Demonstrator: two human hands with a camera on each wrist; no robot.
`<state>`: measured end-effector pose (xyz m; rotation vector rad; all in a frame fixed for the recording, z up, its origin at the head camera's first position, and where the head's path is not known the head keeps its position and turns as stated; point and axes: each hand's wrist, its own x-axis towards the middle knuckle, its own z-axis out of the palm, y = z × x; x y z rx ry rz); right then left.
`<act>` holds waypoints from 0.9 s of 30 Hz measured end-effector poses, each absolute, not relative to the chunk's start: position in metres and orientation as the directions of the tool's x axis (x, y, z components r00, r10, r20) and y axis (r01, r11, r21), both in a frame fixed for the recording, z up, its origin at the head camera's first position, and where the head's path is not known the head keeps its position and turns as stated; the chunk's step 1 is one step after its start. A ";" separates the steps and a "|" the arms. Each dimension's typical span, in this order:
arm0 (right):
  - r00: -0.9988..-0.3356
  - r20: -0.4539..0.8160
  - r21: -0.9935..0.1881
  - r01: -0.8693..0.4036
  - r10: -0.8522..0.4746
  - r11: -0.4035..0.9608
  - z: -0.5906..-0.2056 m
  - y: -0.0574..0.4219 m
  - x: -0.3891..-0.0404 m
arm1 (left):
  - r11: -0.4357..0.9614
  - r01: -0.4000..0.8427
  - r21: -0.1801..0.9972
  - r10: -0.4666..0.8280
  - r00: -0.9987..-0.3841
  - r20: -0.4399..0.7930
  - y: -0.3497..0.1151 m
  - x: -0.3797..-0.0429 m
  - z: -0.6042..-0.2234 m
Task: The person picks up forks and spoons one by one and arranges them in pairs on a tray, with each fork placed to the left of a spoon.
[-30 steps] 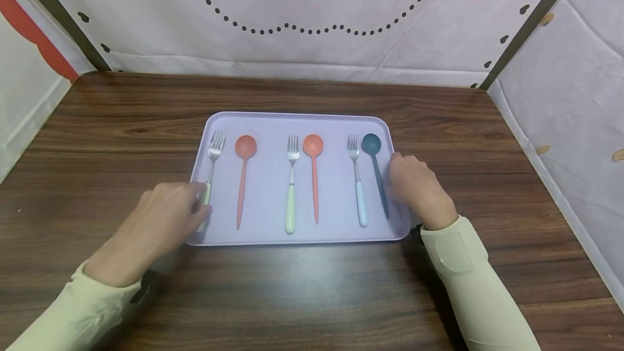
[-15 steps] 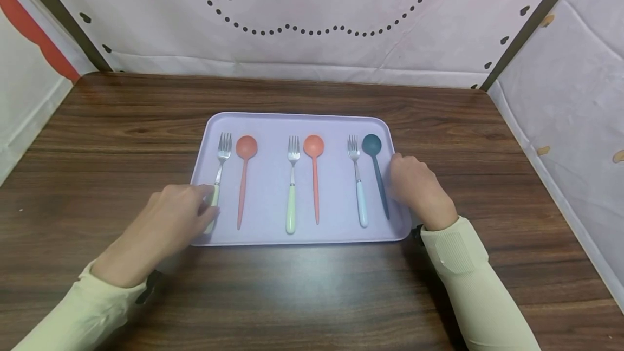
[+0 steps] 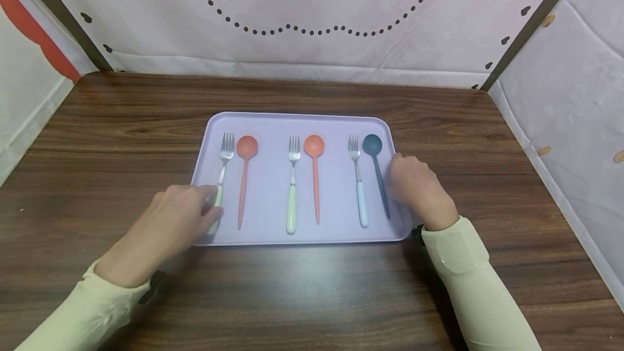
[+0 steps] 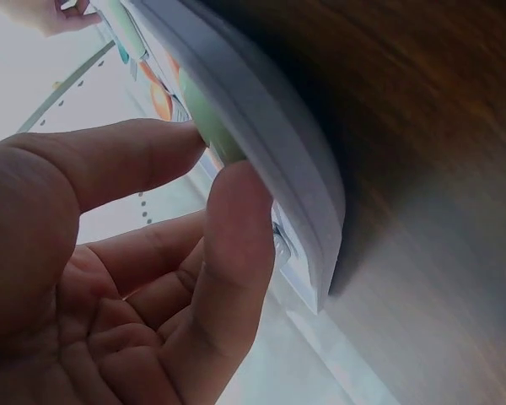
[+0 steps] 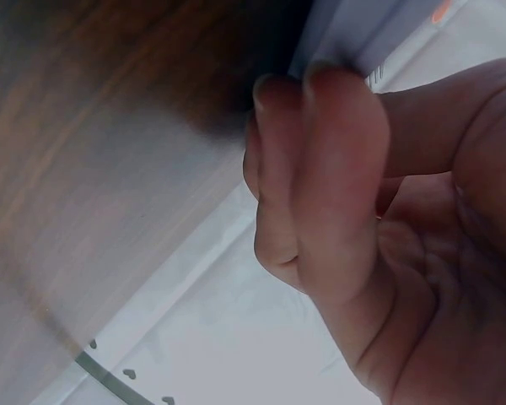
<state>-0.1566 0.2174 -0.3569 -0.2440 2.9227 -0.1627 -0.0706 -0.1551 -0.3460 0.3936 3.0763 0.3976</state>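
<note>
A lavender tray (image 3: 265, 188) lies on the table with forks and spoons set in pairs. My left hand (image 3: 168, 226) pinches the green handle of the leftmost fork (image 3: 227, 149) between thumb and finger; in the left wrist view that green handle (image 4: 204, 118) lies along the tray's rim (image 4: 295, 160). Beside this fork is a coral spoon (image 3: 247, 148). At the tray's right side my right hand (image 3: 419, 188) holds the edge, its fingers (image 5: 341, 169) curled at the rim in the right wrist view. Its thumb's contact is partly hidden.
Mid-tray lie another green-handled fork (image 3: 291, 207) and coral spoon (image 3: 314, 146). A blue-handled fork (image 3: 362, 202) and dark teal spoon (image 3: 372, 145) lie near the right hand. Brown wood table (image 3: 302, 297) surrounds the tray, with pale cloth walls (image 3: 312, 4) behind and at both sides.
The leftmost fork has shifted right in my left hand, closer to its coral spoon, and stands more upright in view. My right hand stays at the tray edge.
</note>
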 end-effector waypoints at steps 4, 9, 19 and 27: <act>-0.966 -0.191 -0.124 -0.153 -0.175 0.980 -0.357 0.218 -0.156 | 0.936 0.246 0.252 0.247 -0.969 0.027 -0.154 -0.071 -0.346; -0.967 -0.181 -0.127 -0.157 -0.179 0.979 -0.357 0.218 -0.156 | 0.935 0.254 0.246 0.250 -0.967 0.046 -0.153 -0.073 -0.347; -0.964 -0.217 -0.135 -0.125 -0.153 0.983 -0.357 0.219 -0.154 | 0.936 0.237 0.258 0.236 -0.971 0.036 -0.151 -0.073 -0.351; -0.949 -0.269 -0.152 -0.125 -0.163 0.980 -0.365 0.222 -0.149 | 0.935 0.229 0.271 0.219 -0.973 0.066 -0.149 -0.067 -0.342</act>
